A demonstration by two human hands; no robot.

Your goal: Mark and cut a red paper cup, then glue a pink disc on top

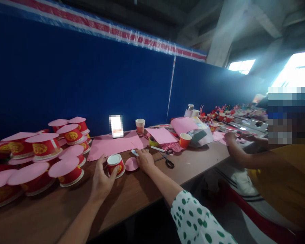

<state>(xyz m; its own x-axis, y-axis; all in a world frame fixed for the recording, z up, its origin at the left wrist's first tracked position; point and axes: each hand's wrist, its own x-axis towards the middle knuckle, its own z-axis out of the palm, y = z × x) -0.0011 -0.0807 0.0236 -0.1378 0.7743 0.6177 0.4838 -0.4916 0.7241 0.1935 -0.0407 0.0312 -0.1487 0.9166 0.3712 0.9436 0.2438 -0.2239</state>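
My left hand (103,179) is curled around the left side of a red paper cup (115,170), which stands upside down on the table with its white base up. The thumb rests on the cup's near side. Just right of it lies a small pink paper disc (131,164). Beyond the disc, my right hand (146,161) has its fingers closed on a small white tube with blue marking (135,153), partly hidden by the fingers. Black-handled scissors (166,159) and a white marker pen (156,148) lie to the right of that hand.
Several upturned red cups topped with pink discs (66,166) crowd the left. Pink paper sheets (114,145) lie behind my hands. Another red cup (185,140) stands upright near a plastic bag (202,135). A blue partition (78,78) backs the table; a co-worker (277,169) sits right.
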